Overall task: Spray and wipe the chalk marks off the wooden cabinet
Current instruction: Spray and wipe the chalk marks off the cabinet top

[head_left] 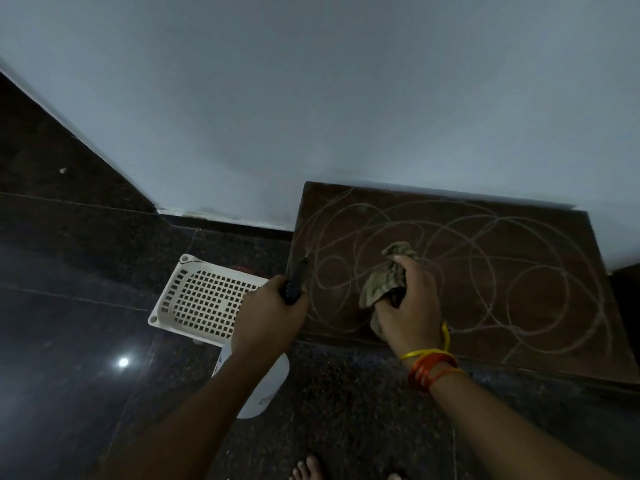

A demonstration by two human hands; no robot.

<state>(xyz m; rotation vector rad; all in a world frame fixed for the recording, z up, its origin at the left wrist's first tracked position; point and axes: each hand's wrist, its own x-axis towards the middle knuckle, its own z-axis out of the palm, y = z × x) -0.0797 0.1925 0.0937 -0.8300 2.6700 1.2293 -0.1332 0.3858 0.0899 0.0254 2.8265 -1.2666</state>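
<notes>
Dark speckled floor [346, 410] carries white perforated basket [204, 299] beside wooden cabinet [519, 258]; cabinet top bears looping chalk marks [478, 237].

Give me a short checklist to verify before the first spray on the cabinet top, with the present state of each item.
1. Spray bottle held in the left hand: ok.
2. Black nozzle aimed at the chalk marks: ok, it points over the cabinet's left edge.
3. Cloth ready in the right hand: ok, bunched above the top.
4. Liquid left in the bottle: cannot tell.
5. Marks already wet or wiped: not ok, loops look intact.
6. White basket clear of the spray path: ok, it sits on the floor beside the cabinet.
</notes>
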